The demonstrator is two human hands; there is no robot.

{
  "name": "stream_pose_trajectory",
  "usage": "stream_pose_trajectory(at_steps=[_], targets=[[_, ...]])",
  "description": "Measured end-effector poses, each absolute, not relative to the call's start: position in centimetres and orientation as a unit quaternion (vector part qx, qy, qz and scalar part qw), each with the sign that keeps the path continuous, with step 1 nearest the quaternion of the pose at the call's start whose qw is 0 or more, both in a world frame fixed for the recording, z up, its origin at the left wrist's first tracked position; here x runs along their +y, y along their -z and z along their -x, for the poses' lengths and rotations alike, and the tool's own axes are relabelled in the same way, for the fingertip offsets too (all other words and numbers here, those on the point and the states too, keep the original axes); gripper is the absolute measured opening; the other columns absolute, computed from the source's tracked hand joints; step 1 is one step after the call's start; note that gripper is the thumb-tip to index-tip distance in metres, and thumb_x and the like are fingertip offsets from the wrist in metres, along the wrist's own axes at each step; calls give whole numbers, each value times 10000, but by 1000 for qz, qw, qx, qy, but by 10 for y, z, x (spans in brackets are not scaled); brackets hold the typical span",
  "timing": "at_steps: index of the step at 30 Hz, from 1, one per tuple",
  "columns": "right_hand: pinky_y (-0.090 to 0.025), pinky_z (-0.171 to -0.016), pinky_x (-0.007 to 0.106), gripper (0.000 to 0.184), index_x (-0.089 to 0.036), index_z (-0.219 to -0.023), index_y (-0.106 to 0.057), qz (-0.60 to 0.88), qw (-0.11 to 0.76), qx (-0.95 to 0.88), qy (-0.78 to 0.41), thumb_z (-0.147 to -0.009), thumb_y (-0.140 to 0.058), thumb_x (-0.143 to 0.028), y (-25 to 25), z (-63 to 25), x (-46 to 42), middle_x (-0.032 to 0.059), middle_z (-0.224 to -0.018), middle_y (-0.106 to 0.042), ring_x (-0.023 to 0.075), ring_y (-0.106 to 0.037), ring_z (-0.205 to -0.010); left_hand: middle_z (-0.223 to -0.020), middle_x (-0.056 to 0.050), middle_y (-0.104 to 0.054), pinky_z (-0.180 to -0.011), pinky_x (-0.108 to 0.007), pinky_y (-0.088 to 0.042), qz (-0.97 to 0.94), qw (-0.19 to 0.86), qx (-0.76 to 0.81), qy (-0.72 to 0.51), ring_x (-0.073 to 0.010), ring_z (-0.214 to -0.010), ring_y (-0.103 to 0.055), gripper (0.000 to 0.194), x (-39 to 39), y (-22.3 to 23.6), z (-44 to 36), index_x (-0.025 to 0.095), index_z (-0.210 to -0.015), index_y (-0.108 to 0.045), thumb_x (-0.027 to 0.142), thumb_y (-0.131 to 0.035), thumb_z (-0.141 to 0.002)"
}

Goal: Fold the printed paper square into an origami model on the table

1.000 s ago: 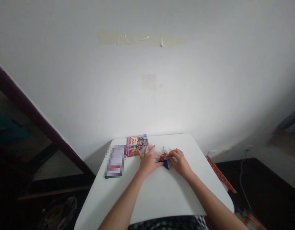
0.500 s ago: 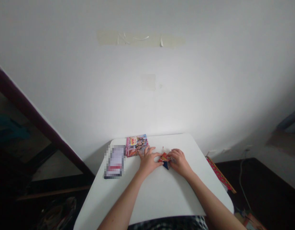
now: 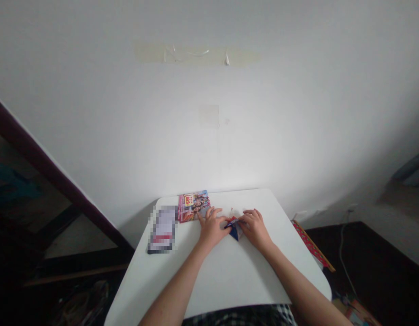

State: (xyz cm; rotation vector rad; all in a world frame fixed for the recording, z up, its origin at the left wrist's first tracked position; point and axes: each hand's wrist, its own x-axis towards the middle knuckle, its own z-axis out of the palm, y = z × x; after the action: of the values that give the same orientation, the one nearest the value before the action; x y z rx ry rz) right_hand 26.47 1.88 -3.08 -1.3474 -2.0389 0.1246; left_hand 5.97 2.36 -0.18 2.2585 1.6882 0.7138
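A small folded piece of printed paper [image 3: 234,232], dark blue with red and pale parts, lies on the white table [image 3: 229,276] between my hands. Its pointed blue end faces me. My left hand [image 3: 211,230] pinches its left side between thumb and forefinger, the other fingers spread. The right side is gripped by the fingertips of my right hand [image 3: 254,227], whose fingers curl over and hide part of the paper. Just beyond my left fingers is a colourful printed leaflet [image 3: 193,206], partly covered by them.
A phone-shaped object [image 3: 162,228], blurred by pixels, lies at the table's left. The white wall [image 3: 216,154] rises behind the table. A dark-red-framed panel [image 3: 60,172] leans at the left. On the floor to the right are a red patterned roll [image 3: 311,244] and a cable [image 3: 342,253].
The paper's red upper part, spread out half a second ago, is now folded down, and more dark blue shows. My right fingers have shifted slightly over it; my left hand stays nearly still.
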Motion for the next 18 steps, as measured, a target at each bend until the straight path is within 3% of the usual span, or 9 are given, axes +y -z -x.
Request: stream_pose_trajectory(at_steps=[8, 14, 18], targets=[[-288, -1108, 538, 170, -269, -975, -713, 545, 355, -758, -34, -924, -556, -228, 30, -257, 19, 54, -966, -732, 248, -582, -1078, -1333, -6, -638, -1160, -738, 16, -754, 101, 593, -263, -332, -1391, -394, 90, 25, 5, -69, 334, -834, -765, 366, -689, -796], [-274, -1110, 542, 154, -267, -996, -710, 565, 363, -740, -33, -886, -603, -278, 28, -255, 17, 58, -992, -721, 253, -572, -1076, -1333, 1, -639, -1162, -743, -9, -747, 92, 606, -259, -328, -1367, -425, 134, 24, 1, -73, 301, -751, -761, 345, -658, -825], [-286, -1091, 532, 118, -265, -899, -716, 590, 364, -719, -41, -885, -601, -289, 28, -256, 20, 51, -979, -719, 251, -574, -1057, -1337, -5, -632, -1179, -718, -23, -740, 86, 613, -262, -321, -1353, -440, 146, 26, 2, -75, 302, -762, -767, 372, -658, -830]])
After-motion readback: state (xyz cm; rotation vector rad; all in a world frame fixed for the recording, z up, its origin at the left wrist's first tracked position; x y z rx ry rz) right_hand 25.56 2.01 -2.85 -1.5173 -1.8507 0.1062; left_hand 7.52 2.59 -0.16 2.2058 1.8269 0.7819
